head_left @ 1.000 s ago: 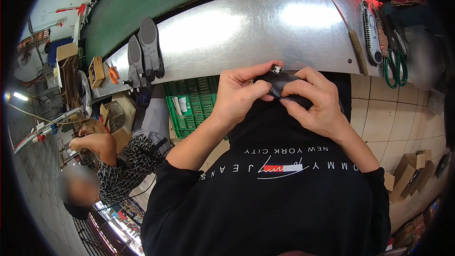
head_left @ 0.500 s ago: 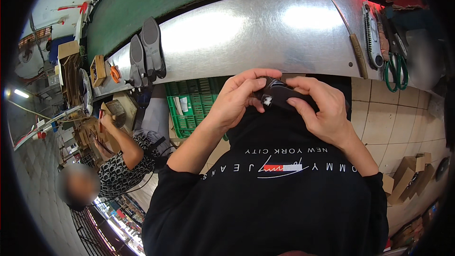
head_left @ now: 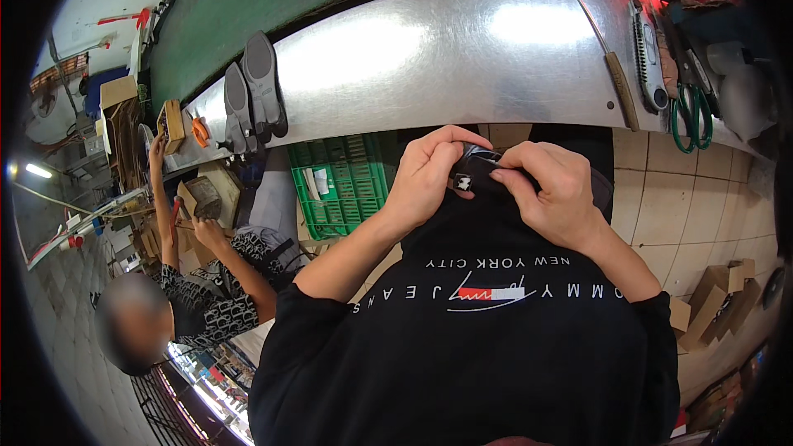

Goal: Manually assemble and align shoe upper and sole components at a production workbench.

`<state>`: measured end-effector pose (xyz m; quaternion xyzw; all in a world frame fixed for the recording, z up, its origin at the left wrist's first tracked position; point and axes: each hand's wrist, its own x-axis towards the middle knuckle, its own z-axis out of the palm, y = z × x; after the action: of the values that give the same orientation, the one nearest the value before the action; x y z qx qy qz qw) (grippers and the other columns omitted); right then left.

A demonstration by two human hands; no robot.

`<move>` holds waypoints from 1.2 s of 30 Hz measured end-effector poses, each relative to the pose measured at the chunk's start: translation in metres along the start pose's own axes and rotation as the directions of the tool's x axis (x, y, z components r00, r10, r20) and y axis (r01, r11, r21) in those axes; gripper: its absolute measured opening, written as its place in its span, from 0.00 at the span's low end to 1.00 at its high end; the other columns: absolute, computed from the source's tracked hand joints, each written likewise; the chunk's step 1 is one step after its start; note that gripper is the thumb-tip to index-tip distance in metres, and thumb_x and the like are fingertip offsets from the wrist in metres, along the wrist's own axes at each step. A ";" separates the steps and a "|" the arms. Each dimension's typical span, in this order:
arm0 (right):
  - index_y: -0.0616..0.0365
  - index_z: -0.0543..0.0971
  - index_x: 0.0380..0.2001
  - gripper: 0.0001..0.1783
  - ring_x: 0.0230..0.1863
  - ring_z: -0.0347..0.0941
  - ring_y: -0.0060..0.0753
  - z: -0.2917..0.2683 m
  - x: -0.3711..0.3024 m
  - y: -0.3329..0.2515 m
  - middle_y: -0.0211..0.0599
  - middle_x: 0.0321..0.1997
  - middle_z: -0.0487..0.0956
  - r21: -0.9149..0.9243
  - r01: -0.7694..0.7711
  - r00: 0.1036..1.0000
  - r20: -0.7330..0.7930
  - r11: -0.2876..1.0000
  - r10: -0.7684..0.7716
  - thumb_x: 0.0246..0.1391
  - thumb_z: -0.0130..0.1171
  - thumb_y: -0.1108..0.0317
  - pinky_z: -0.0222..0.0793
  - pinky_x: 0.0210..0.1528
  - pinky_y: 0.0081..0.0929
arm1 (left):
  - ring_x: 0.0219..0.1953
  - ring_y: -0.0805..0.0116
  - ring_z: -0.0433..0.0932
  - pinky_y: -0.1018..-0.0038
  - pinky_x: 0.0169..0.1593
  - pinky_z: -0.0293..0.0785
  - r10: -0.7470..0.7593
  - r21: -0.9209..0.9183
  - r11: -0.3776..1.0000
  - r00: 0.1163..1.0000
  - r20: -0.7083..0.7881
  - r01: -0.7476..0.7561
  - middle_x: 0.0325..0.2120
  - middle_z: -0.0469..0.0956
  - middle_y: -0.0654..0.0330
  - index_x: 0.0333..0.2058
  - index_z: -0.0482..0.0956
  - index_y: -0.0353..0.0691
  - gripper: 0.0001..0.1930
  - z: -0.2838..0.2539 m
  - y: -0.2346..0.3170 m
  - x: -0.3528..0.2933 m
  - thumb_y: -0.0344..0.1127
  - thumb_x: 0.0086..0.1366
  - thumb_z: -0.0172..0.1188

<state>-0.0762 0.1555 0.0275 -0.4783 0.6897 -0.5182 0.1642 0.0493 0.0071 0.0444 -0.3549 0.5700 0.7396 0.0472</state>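
Note:
A small dark shoe (head_left: 477,167), mostly covered by my fingers, is between both hands in front of my chest, just off the bench's near edge. Glossy dark material shows along its upper side, and a white patch sits at its lower left. My left hand (head_left: 425,177) is closed round the left end, its index finger bent over the top. On the other side, my right hand (head_left: 555,194) pinches the edge with thumb and forefinger. Whether something small is inside that pinch is hidden.
A metal bench (head_left: 462,66) carries two dark shoes (head_left: 263,83), soles up, an orange-handled tool (head_left: 200,132), a wooden box (head_left: 172,125), an awl (head_left: 619,91), a utility knife (head_left: 649,58) and green-handled scissors (head_left: 692,120). Below is a green crate (head_left: 339,186). A co-worker's hand (head_left: 157,147) is near the wooden box.
My right hand has tightened from a spread hold into a pinch at the shoe's edge. My left hand has shifted slightly right. The co-worker's arm has reached up toward the wooden box.

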 end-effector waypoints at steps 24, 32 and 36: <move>0.59 0.77 0.28 0.06 0.24 0.76 0.39 -0.010 0.017 -0.006 0.39 0.23 0.78 0.242 -0.316 0.938 0.222 0.917 0.265 0.48 0.64 0.71 0.68 0.26 0.30 | 0.26 0.83 0.70 0.84 0.29 0.66 0.254 0.096 0.965 0.959 -0.124 -0.243 0.26 0.76 0.66 0.35 0.78 0.34 0.05 0.005 -0.003 -0.014 0.27 0.60 0.60; 0.62 0.78 0.43 0.17 0.43 0.74 0.46 -0.071 0.068 0.033 0.44 0.43 0.78 -0.205 -0.028 0.894 -0.443 0.978 -0.067 0.47 0.62 0.75 0.70 0.46 0.34 | 0.41 0.70 0.78 0.74 0.37 0.81 0.187 -0.341 0.834 0.803 -0.566 -0.435 0.45 0.75 0.58 0.49 0.75 0.34 0.14 -0.047 0.009 0.007 0.34 0.67 0.53; 0.63 0.78 0.44 0.16 0.39 0.72 0.46 -0.058 0.055 0.081 0.43 0.36 0.77 -0.633 -0.192 0.927 -0.368 0.750 -0.074 0.49 0.59 0.75 0.69 0.45 0.37 | 0.44 0.69 0.77 0.74 0.39 0.81 -0.050 -0.648 0.710 0.898 -0.437 -0.276 0.48 0.74 0.58 0.56 0.69 0.37 0.21 -0.073 -0.034 0.022 0.37 0.66 0.53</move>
<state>-0.1846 0.1430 -0.0042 -0.3761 0.8608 -0.3166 -0.1314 0.0832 -0.0529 -0.0031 -0.4614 0.2669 0.8048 -0.2611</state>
